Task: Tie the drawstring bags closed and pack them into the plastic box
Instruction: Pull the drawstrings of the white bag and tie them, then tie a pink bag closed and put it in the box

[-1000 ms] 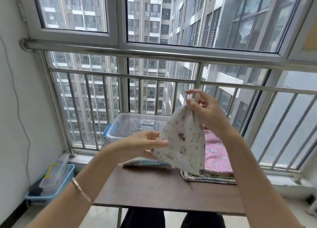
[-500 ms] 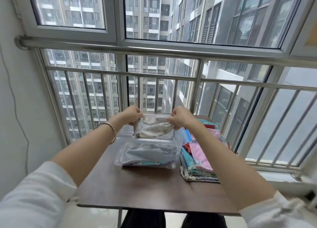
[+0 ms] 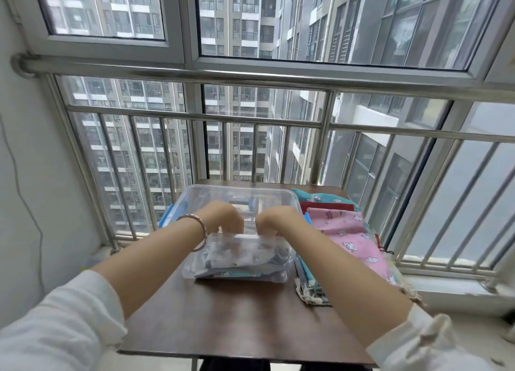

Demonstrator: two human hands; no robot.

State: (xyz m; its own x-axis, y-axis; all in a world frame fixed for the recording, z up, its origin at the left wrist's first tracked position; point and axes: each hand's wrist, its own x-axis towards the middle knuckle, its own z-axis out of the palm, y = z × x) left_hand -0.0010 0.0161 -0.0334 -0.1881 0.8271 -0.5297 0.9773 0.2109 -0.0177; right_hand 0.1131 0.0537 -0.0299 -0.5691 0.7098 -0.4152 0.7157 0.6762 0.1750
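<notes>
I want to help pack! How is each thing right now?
plastic box: open, no lid on, bags inside.
white bag: inside the box, under both hands.
left hand: reaching into the box onto the white bag; grip unclear.
right hand: the same, beside the left.
pink bag: flat on top of the stack beside the box, not packed.

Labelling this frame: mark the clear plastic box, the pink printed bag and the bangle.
Clear plastic box (image 3: 195, 267), head view, near wall.
Pink printed bag (image 3: 348, 231), head view, top face.
Bangle (image 3: 205, 231), head view, band's right side.
</notes>
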